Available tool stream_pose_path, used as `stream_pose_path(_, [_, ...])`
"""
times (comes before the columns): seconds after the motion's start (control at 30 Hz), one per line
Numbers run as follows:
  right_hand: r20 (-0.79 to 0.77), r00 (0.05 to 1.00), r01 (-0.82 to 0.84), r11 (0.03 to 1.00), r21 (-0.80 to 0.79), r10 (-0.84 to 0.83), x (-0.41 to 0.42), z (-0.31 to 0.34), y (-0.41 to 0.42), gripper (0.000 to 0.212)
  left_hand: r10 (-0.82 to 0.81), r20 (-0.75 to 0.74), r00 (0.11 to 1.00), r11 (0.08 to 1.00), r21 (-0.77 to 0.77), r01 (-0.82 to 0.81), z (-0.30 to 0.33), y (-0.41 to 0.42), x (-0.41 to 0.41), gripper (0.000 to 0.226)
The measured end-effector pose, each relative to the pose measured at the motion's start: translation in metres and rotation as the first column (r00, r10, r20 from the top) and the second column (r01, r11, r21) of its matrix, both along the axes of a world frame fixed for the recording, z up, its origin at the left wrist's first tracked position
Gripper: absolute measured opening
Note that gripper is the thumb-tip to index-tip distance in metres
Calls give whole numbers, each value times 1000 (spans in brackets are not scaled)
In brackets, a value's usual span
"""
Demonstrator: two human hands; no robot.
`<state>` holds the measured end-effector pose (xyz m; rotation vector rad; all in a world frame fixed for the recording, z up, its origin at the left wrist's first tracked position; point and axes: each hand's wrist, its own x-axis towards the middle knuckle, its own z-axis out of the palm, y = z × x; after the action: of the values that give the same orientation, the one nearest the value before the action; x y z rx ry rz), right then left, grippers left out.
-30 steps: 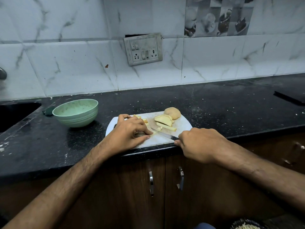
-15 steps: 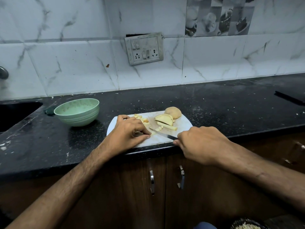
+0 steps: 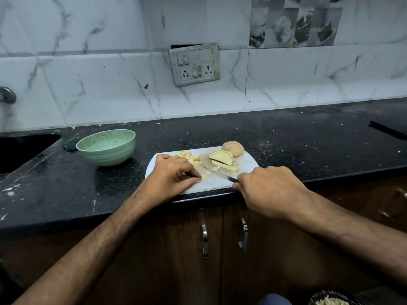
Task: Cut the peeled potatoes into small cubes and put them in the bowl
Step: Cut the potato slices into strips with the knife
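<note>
A white cutting board (image 3: 247,162) lies at the counter's front edge. On it are a whole peeled potato (image 3: 233,148), potato slices (image 3: 221,157), a potato strip (image 3: 225,166) and a pile of small cubes (image 3: 189,156). My left hand (image 3: 170,177) rests on the board with curled fingers pinching a potato piece, mostly hidden under them. My right hand (image 3: 267,190) grips the handle of a knife (image 3: 214,172), whose blade lies across the board beside my left fingertips. A pale green bowl (image 3: 106,147) stands left of the board.
The black stone counter (image 3: 308,146) runs to a sink (image 3: 19,150) at the far left. A dark flat object (image 3: 387,130) lies at the right edge. Cabinet doors with metal handles (image 3: 204,239) are below the counter. A switch panel (image 3: 195,63) is on the tiled wall.
The knife blade has shifted slightly along the board near my left fingertips, and a few more small cubes lie by them. Both hands stay in nearly the same place.
</note>
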<state>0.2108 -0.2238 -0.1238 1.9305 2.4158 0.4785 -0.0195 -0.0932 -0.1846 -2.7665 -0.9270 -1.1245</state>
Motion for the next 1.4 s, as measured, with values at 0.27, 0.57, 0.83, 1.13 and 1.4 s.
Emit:
stream_pose_path(0.27, [-136, 989, 35, 980, -194, -62, -5, -4, 6, 31, -22, 13, 1000, 1000, -18, 22, 2, 0, 1, 5])
stream_pose_path(0.57, [38, 998, -45, 999, -10, 46, -11, -7, -8, 35, -47, 95, 994, 991, -123, 59, 6, -6, -2, 17])
stream_pose_path(0.83, [-284, 952, 48, 972, -229, -114, 20, 20, 34, 41, 40, 103, 994, 987, -156, -24, 8, -6, -1, 35])
stream_pose_path(1.13, [-982, 189, -153, 988, -38, -9, 35, -11, 106, 39, 61, -162, 985, 997, 66, -51, 17, 7, 18, 19])
stream_pose_path(1.4, [-998, 23, -179, 982, 53, 58, 22, -33, 126, 39, 55, -378, 924, 982, 187, 18, 17, 24, 47, 35])
